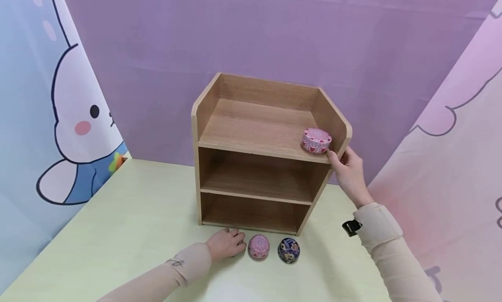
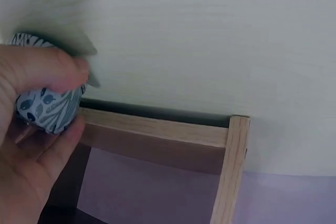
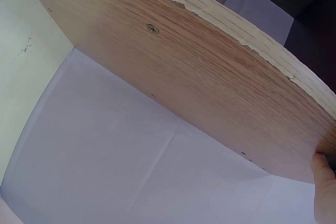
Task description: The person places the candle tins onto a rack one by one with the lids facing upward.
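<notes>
My left hand [image 1: 227,243] grips a small round tin [image 2: 50,111] with a grey-and-white leaf pattern, just in front of the wooden shelf [image 1: 255,150]. In the head view the fingers hide most of that tin. At the shelf's upper right, my right hand [image 1: 348,173] holds the side panel's front edge, thumb on the front and fingers around the outer face. A pink patterned tin [image 1: 316,140] sits on the top board close to that thumb. On the table, a second pink tin [image 1: 259,247] and a dark blue floral tin [image 1: 289,250] stand to the right of my left hand.
The shelf's middle board [image 1: 259,180] and bottom board [image 1: 251,212] lie under the top one. Pale yellow table [image 1: 117,232] surrounds it. A purple cloth [image 1: 270,36] hangs behind, with printed cloths at the left [image 1: 23,119] and right [image 1: 462,171].
</notes>
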### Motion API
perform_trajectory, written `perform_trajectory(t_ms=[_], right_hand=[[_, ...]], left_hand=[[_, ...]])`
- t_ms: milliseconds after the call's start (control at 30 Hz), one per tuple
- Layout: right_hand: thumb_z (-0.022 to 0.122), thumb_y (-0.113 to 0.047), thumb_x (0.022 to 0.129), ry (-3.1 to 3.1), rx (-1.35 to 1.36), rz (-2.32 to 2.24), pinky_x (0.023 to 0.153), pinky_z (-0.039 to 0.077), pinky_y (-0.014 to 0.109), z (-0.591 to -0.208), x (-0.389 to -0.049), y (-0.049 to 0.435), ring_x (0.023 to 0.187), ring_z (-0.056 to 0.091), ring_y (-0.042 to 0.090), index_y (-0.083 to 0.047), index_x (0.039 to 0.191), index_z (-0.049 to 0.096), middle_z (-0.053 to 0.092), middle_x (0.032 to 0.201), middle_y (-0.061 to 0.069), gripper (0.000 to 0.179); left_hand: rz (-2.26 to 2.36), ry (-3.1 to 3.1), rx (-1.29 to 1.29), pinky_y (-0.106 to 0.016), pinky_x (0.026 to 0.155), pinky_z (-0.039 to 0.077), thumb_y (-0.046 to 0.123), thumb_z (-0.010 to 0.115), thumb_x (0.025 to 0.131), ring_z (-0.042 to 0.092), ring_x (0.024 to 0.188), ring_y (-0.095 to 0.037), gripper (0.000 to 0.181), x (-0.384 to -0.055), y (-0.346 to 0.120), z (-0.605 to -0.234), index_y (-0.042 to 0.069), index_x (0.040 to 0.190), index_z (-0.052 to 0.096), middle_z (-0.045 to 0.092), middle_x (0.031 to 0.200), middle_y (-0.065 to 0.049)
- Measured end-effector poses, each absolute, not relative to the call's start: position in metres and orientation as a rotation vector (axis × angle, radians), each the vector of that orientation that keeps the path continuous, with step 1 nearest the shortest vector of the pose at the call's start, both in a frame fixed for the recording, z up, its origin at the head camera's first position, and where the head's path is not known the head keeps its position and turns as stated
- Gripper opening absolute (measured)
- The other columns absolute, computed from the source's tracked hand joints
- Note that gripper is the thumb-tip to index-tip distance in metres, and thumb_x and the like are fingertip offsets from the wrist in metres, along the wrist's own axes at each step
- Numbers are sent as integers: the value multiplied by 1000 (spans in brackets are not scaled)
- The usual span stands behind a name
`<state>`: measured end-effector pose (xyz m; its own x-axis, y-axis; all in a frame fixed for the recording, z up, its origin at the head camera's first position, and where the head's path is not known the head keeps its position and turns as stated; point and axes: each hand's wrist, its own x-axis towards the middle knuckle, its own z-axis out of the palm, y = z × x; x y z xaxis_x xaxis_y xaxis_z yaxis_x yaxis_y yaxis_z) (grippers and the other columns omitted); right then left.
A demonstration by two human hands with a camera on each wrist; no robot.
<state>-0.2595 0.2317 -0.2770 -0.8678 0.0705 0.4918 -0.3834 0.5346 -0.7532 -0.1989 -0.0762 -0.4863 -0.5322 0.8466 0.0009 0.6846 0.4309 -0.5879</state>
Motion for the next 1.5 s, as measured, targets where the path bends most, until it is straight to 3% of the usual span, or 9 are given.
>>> perform_trajectory(t_ms=[500,967,1167,1300,1500], right_hand=[[50,-25,92,-2317,244,1298,65,47,9,-276,-260,231,78,55,-7,-4,121,54,61,103,17,36],[49,-25,92,-2310,241,1297,66,47,8,-275,-259,234,80,54,-7,-5,122,53,61,106,18,36],[50,-24,91,-2309,234,1285,65,47,9,-276,-258,235,79,55,-7,-5,121,54,61,104,17,35],[50,-25,91,-2315,217,1267,64,47,9,-276,-258,236,78,55,-7,-5,119,55,62,102,16,35],[52,-24,91,-2304,214,1260,63,47,10,-275,-259,235,76,55,-6,-4,116,57,62,93,4,32]], left_hand=[[791,-2424,-1282,-20,75,51,24,58,84,54,102,-10,27,-199,-74,-487,31,110,54,53,112,8],[601,-2190,-1267,-19,73,52,23,69,75,56,93,-9,34,-208,-83,-494,25,106,54,56,106,4],[475,-2328,-1266,-21,74,53,15,70,75,57,98,-14,40,-204,-81,-486,21,112,55,57,111,0],[257,-2474,-1241,-25,74,54,3,71,70,55,105,-20,54,-202,-82,-479,16,119,51,53,119,-6],[-216,-2650,-1151,-34,82,53,-6,73,63,53,110,-24,71,-204,-84,-473,11,126,45,47,124,-8]])
